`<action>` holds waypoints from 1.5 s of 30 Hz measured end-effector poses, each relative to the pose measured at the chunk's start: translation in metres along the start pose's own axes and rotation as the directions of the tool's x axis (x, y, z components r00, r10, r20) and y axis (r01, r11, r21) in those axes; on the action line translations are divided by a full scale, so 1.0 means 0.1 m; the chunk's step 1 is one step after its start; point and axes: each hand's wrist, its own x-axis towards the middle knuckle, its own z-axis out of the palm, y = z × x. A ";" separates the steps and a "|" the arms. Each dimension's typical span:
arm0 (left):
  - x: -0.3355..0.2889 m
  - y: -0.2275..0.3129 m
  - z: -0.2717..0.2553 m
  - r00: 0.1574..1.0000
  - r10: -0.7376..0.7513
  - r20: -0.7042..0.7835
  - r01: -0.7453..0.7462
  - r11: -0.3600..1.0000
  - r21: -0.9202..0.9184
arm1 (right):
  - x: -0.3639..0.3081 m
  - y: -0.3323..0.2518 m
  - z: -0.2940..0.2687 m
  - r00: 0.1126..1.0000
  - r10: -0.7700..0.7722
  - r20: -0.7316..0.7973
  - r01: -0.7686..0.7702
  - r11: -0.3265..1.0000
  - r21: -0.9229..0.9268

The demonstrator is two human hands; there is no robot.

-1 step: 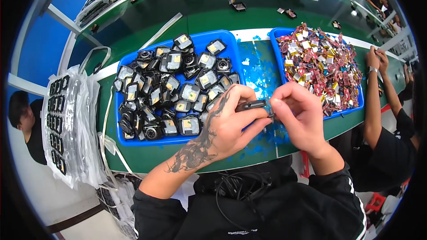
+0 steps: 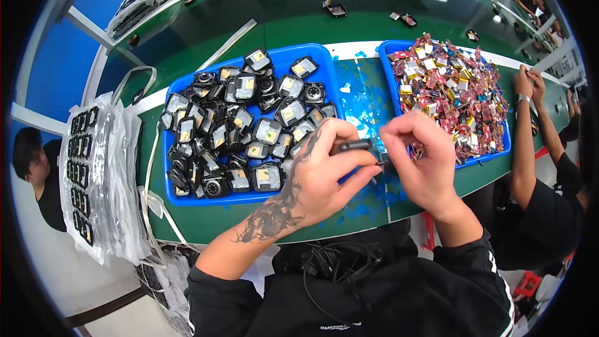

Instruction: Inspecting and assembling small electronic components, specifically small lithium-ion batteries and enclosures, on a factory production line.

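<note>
My left hand (image 2: 327, 165) grips a black watch case (image 2: 352, 146), seen nearly edge-on between thumb and fingers. Just to its right is my right hand (image 2: 425, 157), thumb and forefinger bent together in a pinch. Whatever those fingertips hold, if anything, is too small to make out. Left of my hands, a blue tray (image 2: 249, 198) carries a heap of black watch cases (image 2: 267, 130) with pale, square faces and yellowish patches. A second blue tray (image 2: 388, 81), to the right, is piled with small red, silver and gold parts (image 2: 450, 100).
Blue film scraps (image 2: 359, 109) litter the green bench (image 2: 299, 232) between the trays. Beyond a pale rail lies a green belt (image 2: 281, 9) with scattered parts. Bagged black pieces (image 2: 100, 175) stand at left, near a seated person (image 2: 38, 165). A co-worker's forearms (image 2: 529, 112) are at right.
My right hand has drawn slightly up and back from the watch case, its fingers curling more. My left hand stays almost in place, the case tilted a little differently.
</note>
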 end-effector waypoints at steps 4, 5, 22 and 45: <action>-0.04 -0.03 0.05 0.926 -0.379 -0.009 0.348 0.858 -0.377 | 0.06 0.04 0.02 1.000 -0.023 -0.009 0.022 0.995 -0.102; -0.04 -0.03 0.07 0.885 -0.466 0.016 0.404 0.751 -0.522 | 0.05 0.04 0.03 0.999 -0.032 -0.008 0.031 0.995 -0.099; 0.02 -0.01 -0.02 0.845 -0.517 0.140 0.406 0.447 -0.797 | 0.12 -0.12 0.15 0.997 -0.073 0.031 0.074 0.997 -0.017; 0.05 0.01 -0.13 0.905 -0.419 0.073 0.398 0.774 -0.492 | -0.05 -0.07 0.03 0.925 0.310 0.220 -0.376 0.656 0.655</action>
